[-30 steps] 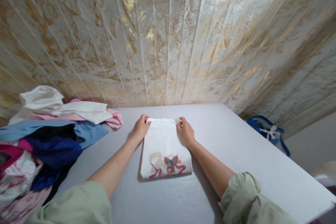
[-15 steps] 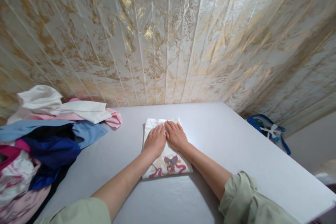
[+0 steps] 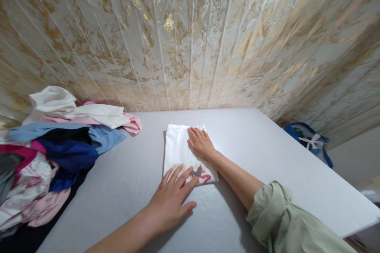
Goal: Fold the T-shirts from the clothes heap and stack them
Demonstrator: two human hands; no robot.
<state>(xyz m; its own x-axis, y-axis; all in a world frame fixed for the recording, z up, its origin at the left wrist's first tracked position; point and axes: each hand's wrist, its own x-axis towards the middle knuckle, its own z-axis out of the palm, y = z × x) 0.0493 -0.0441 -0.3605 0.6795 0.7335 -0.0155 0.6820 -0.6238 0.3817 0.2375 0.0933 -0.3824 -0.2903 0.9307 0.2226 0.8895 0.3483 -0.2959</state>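
A folded white garment (image 3: 177, 149) with a red and dark print near its front edge lies in the middle of the grey table (image 3: 255, 154). My right hand (image 3: 200, 142) rests flat on its far right part, fingers stretched out. My left hand (image 3: 170, 198) lies flat at the garment's near edge, fingers spread, with the fingertips on the cloth and the palm on the table. Neither hand holds anything.
A heap of loose clothes (image 3: 47, 146) in white, pink, blue and dark blue fills the table's left side. A blue bag (image 3: 308, 141) sits on the floor beyond the right edge. A gold-veined panelled wall (image 3: 190, 39) stands right behind the table.
Both hands let go of the garment's far corners and pressed flat on it. My left hand has since slid back toward me to the near edge; the right hand stayed.
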